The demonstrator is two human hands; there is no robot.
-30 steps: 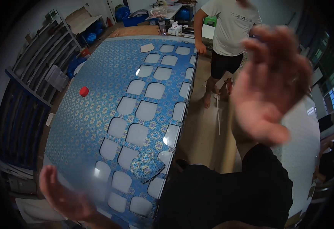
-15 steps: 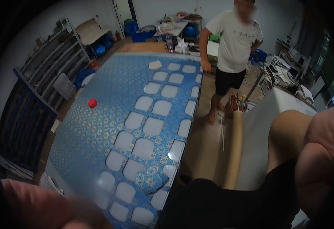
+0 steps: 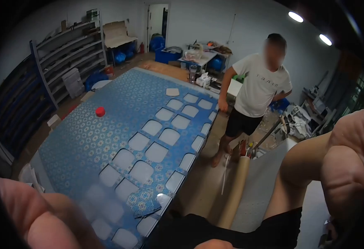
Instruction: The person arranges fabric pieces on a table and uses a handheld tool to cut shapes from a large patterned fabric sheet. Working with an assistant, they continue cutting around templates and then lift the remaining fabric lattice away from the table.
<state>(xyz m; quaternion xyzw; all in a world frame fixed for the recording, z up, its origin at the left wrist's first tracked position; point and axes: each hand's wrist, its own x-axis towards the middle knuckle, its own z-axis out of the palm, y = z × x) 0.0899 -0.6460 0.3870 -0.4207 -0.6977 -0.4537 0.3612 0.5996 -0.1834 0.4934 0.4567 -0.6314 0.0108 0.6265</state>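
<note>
My left hand looms large and blurred at the lower left, very close to the camera. My right hand is just as close at the right edge. The fingers of both run out of frame, so what they hold, if anything, is hidden. Beyond them lies a blue patterned sheet on a large table, with rows of rounded cut-outs showing pale material. A small stack of patterned cut pieces rests near its close edge. Farther off are a red round object and a pale flat piece.
Another person in a white shirt and black shorts stands right of the table. A long tan roll lies along the aisle. Metal shelves stand at the left wall; a cluttered worktable is at the back.
The camera view has tilted up, so ceiling lights and more back wall now show. Both my hands stay close to the lens. The sheet and the things on it appear unmoved.
</note>
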